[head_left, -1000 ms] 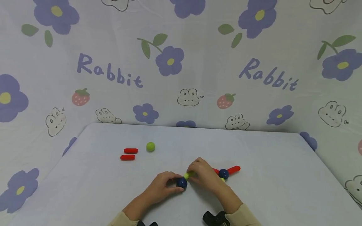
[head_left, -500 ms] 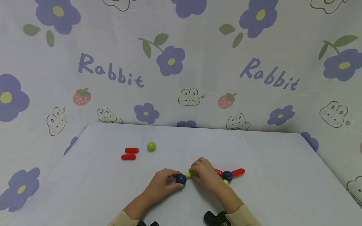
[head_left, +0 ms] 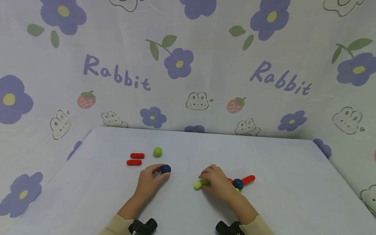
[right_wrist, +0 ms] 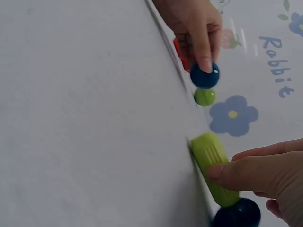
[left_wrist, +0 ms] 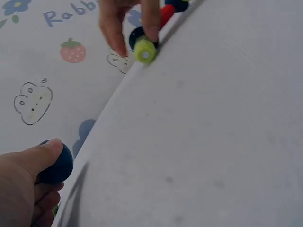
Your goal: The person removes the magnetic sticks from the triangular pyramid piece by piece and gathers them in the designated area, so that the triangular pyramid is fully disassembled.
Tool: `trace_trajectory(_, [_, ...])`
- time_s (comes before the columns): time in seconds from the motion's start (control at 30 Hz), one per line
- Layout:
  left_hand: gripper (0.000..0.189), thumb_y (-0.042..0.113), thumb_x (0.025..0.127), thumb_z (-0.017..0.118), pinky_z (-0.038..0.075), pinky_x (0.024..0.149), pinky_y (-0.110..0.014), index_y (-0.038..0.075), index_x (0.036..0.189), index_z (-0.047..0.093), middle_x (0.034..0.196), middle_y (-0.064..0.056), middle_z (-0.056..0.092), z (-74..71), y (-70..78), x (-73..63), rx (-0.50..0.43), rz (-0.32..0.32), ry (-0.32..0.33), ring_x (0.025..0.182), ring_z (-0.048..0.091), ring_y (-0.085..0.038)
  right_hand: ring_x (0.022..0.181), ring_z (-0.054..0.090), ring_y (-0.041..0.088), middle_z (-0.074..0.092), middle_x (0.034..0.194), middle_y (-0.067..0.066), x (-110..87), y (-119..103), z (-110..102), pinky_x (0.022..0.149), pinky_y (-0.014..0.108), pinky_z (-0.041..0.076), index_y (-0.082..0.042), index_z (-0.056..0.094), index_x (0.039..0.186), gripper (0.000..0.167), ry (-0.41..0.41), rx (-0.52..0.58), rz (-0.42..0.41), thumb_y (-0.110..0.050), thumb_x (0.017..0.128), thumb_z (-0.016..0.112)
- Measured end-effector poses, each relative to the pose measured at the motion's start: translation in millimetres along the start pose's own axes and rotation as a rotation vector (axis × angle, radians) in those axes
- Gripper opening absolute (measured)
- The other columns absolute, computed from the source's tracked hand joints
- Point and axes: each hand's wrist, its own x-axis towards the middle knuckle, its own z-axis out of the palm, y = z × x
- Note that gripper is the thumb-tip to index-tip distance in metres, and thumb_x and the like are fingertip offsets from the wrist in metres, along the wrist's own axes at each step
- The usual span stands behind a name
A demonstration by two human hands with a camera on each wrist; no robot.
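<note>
My left hand (head_left: 148,185) pinches a dark blue ball (head_left: 166,168) between thumb and fingers; the left wrist view shows this ball (left_wrist: 60,166) under the thumb. Farther right, my right hand (head_left: 218,184) grips a yellow-green ridged rod (head_left: 198,185), its free end pointing left. At the rod's other end, a second dark blue ball (right_wrist: 238,215) appears in the right wrist view, hidden by the hand in the head view. Beyond the right hand, red rods (head_left: 248,179) meet another dark blue ball (head_left: 238,184), with a yellow-green piece (head_left: 237,190) partly hidden beside it.
Two loose red rods (head_left: 137,156) lie side by side at the back left of the white table (head_left: 279,202). Near them sits a yellow-green ball (head_left: 157,151), just behind the left hand. A patterned cloth (head_left: 194,78) hangs behind the table.
My left hand has drawn the dark blue ball away from the rod's end, moving left and farther back. The right hand keeps hold of the rod, whose free end has tilted slightly nearer.
</note>
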Motion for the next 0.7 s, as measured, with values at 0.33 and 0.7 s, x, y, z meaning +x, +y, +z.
trace_trajectory(0.33, [0.038,0.02,0.079,0.073,0.049,0.087,-0.041,0.001,0.111,0.066,0.103,-0.013,0.069,23.9,2.2,24.3,-0.062,-0.049,0.039,0.096,0.064,-0.023,0.101,0.053,0.025,0.066,0.099,0.009,-5.5,15,-10,0.091,0.043,0.043,-0.001,0.07,0.1,0.035,0.01,-0.011,0.194,-0.013,0.069,0.081])
trace_trajectory(0.7, [0.042,0.023,0.076,0.077,0.049,0.082,-0.041,0.003,0.112,0.067,0.094,-0.014,0.07,49.2,12.7,50.1,-0.06,-0.175,0.213,0.089,0.064,-0.024,0.094,0.053,0.023,0.068,0.094,0.008,-6.8,20,-11,0.085,0.038,0.045,0.0,0.069,0.1,0.036,0.006,-0.028,0.266,-0.015,0.07,0.081])
